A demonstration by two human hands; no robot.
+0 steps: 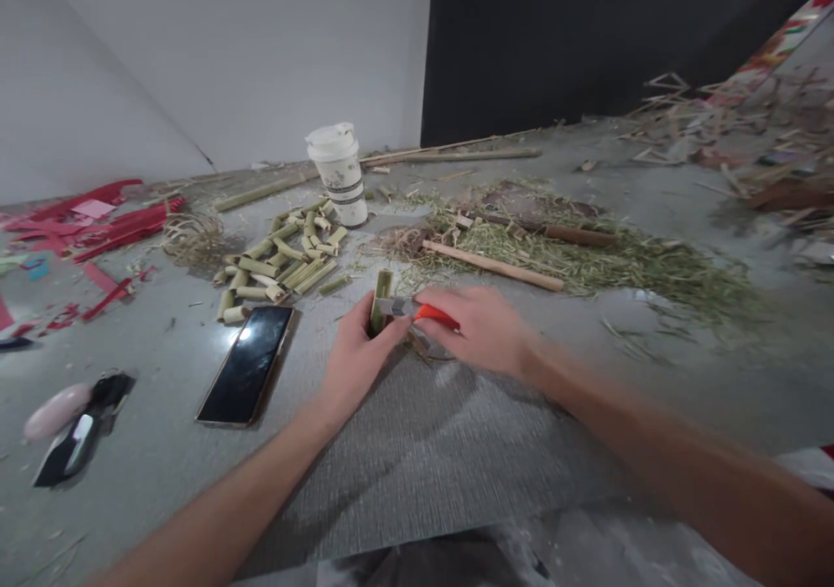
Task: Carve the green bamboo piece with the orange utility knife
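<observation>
My left hand (355,357) is wrapped round a short green bamboo piece (381,296) that stands upright on the grey table (456,448). My right hand (479,326) grips a knife with an orange handle (435,313). Its blade (394,306) lies across the side of the bamboo piece near its top. Both hands are closed and close together at the middle of the table.
A pile of cut bamboo segments (280,261) lies left of the hands, with a white paper cup (340,173) behind it. A black phone (248,363) lies at the left. Green shavings and wooden sticks (495,264) spread behind. Red scraps (97,222) lie at the far left.
</observation>
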